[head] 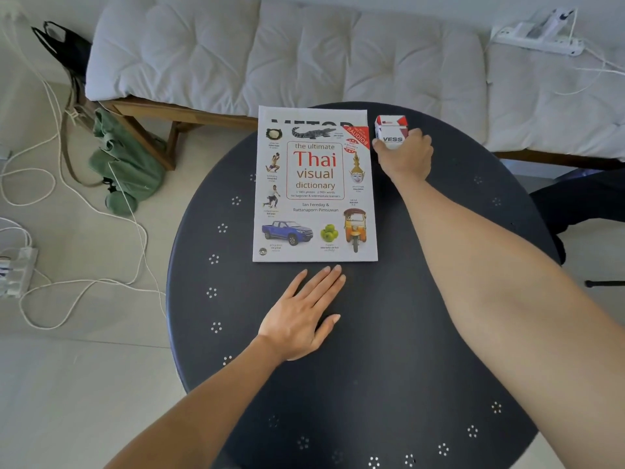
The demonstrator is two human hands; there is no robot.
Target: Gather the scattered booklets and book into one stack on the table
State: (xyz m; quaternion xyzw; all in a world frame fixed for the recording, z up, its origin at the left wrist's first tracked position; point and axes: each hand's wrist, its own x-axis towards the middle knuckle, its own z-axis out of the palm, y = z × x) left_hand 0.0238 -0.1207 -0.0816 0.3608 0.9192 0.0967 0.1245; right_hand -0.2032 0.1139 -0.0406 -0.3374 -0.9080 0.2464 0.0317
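A white Thai visual dictionary book lies face up on the far half of the round dark table. Under it a white booklet with black letters shows only its top edge. My right hand reaches to the book's upper right corner and is closed around a small red and white box marked VESS standing on the table. My left hand lies flat, palm down, fingers apart, just below the book's near edge, holding nothing.
A daybed with a white tufted cushion runs behind the table. A green bag and white cables lie on the floor at left. A power strip sits on the cushion at right.
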